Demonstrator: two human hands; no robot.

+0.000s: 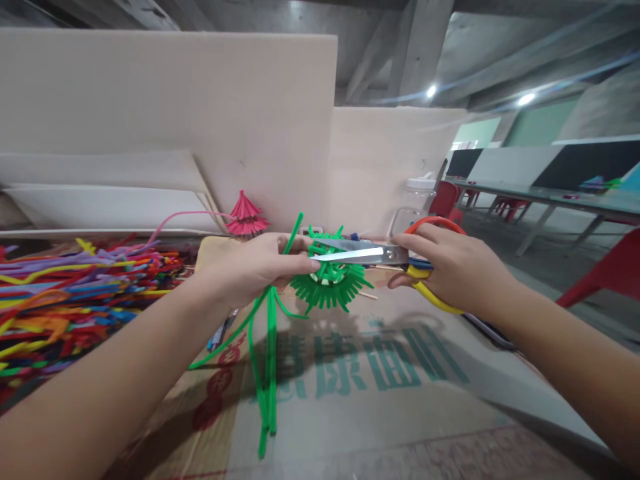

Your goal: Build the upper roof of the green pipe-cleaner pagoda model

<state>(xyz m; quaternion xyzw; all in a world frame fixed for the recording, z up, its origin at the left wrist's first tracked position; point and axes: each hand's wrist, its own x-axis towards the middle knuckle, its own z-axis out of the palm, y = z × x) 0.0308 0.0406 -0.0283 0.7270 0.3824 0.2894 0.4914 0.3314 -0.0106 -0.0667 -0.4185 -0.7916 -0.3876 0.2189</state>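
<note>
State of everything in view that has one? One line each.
Scissors: blades parted, held in right hand.
Green stems: trailing below left hand, which pinches them.
Green fringed piece: fringe fanned out.
Pink tiered piece: upright.
Clear bottle: lid on.
Coloured stems: loosely heaped.
Ceiling lights: lit.

The scissors (393, 255) have red and yellow handles. The stems (271, 360) are green, the cone (245, 215) pink, the cardboard (310, 427) teal-lettered.

Scissors (395, 256) and green pipe cleaners (271, 360)
The right hand (443, 260) grips the scissors, blades before a fringed green piece (333, 295); the left hand (255, 261) pinches the pipe cleaners, perhaps the piece too.
</note>
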